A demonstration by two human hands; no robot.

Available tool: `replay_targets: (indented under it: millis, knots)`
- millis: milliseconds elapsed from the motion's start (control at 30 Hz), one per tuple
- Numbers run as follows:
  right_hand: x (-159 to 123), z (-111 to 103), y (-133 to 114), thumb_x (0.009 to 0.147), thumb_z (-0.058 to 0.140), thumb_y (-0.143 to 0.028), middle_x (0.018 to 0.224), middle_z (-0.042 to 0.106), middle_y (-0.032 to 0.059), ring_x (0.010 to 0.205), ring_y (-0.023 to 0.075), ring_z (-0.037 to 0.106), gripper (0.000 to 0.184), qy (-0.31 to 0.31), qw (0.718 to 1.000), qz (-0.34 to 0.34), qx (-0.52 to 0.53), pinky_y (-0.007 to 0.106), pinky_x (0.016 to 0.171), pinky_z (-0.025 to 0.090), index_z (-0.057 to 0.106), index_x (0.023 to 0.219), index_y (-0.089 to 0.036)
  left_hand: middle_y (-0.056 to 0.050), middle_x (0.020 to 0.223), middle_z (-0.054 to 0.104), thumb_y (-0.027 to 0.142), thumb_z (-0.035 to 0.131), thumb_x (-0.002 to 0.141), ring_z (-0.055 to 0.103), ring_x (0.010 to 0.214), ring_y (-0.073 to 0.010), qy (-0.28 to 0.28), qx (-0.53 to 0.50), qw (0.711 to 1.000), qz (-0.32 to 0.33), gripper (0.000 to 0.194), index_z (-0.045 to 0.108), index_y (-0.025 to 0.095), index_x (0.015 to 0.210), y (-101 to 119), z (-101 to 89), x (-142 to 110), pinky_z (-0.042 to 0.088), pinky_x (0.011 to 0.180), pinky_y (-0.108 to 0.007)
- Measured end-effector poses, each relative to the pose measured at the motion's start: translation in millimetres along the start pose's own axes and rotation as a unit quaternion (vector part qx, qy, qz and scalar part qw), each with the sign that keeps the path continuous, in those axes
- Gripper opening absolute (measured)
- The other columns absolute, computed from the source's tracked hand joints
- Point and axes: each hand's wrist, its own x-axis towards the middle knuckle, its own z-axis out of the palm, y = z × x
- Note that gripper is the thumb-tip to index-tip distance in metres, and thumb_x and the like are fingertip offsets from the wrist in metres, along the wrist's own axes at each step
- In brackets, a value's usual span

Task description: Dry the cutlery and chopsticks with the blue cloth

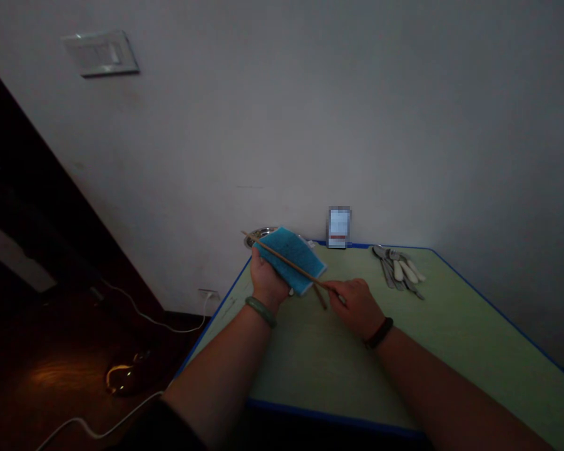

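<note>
likely light, stiff, the stick (288,261) suits an end grip; right hand (357,307) pinches it, left hand (269,279) holds cloth (295,246).

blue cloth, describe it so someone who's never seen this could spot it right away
Over the green table, find the left hand wearing a green bangle. It holds a cloth, with a thin brown stick across it. Its bright blue face and pale edge set the cloth apart from the stick and the shiny bowl behind.

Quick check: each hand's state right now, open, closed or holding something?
Left hand: holding the blue cloth, fingers mostly hidden.
Right hand: closed on one end of the brown stick.
</note>
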Motion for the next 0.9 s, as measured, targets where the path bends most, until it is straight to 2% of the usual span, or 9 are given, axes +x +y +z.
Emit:
replay_targets:
  millis: [167, 333, 433, 633, 800, 900]
  knots:
    - [-0.7, -1.0, 2.5, 0.090, 0.045, -0.019, 0.094, 0.077, 0.0052, 0.081, 0.0180, 0.067, 0.033, 0.017, 1.000, -0.003, 0.023, 0.033, 0.077, 0.034, 0.071, 0.110, -0.020, -0.014, 0.108, 0.073, 0.068, 0.037, 0.086, 0.060, 0.117, -0.0361, 0.014, -0.015, 1.000, 0.015, 0.066, 0.071, 0.017, 0.108, 3.3, 3.0, -2.0, 0.044, 0.101, -0.054]
    - [-0.5, -1.5, 2.1, 0.088, 0.044, -0.014, 0.080, 0.074, 0.0038, 0.071, 0.0157, 0.064, 0.041, 0.004, 1.000, -0.022, 0.010, 0.031, 0.070, 0.033, 0.068, 0.120, -0.021, -0.016, 0.107, 0.073, 0.066, 0.040, 0.085, 0.060, 0.118, -0.0372, 0.015, -0.010, 0.999, 0.028, 0.064, 0.071, 0.015, 0.108, 3.8, 4.2, -2.1, 0.044, 0.101, -0.054]
    - [-0.4, 0.0, 2.4, 0.090, 0.045, -0.017, 0.079, 0.074, 0.0036, 0.071, 0.0156, 0.064, 0.037, 0.006, 1.000, -0.017, 0.013, 0.030, 0.070, 0.033, 0.069, 0.118, -0.021, -0.015, 0.107, 0.073, 0.067, 0.037, 0.086, 0.060, 0.117, -0.0367, 0.011, -0.009, 1.000, 0.025, 0.065, 0.071, 0.016, 0.108, 3.7, 3.8, -2.1, 0.044, 0.101, -0.055]
    - [0.6, -0.1, 2.2, 0.092, 0.051, -0.023, 0.091, 0.077, 0.0042, 0.080, 0.0162, 0.067, 0.030, 0.002, 1.000, -0.009, 0.021, 0.030, 0.075, 0.036, 0.070, 0.115, -0.023, -0.015, 0.105, 0.074, 0.068, 0.035, 0.086, 0.062, 0.115, -0.0359, 0.010, -0.007, 1.000, 0.012, 0.067, 0.071, 0.016, 0.109, 4.3, 4.0, -2.7, 0.043, 0.101, -0.054]
    - [1.3, -3.4, 1.3, 0.094, 0.049, -0.025, 0.085, 0.077, 0.0038, 0.072, 0.0148, 0.068, 0.028, 0.006, 0.999, -0.018, 0.036, 0.029, 0.073, 0.037, 0.072, 0.110, -0.022, -0.015, 0.105, 0.074, 0.068, 0.036, 0.086, 0.063, 0.113, -0.0350, 0.016, -0.006, 1.000, 0.022, 0.066, 0.070, 0.016, 0.110, 7.5, 5.5, -3.6, 0.044, 0.100, -0.053]
    - [1.1, -3.5, 2.3, 0.095, 0.048, -0.026, 0.085, 0.077, 0.0042, 0.072, 0.0147, 0.067, 0.029, 0.012, 0.999, -0.019, 0.027, 0.029, 0.073, 0.037, 0.073, 0.109, -0.022, -0.013, 0.111, 0.072, 0.067, 0.038, 0.086, 0.061, 0.116, -0.0345, 0.027, -0.012, 0.999, 0.020, 0.064, 0.068, 0.018, 0.114, 10.0, 3.4, -2.4, 0.044, 0.100, -0.053]
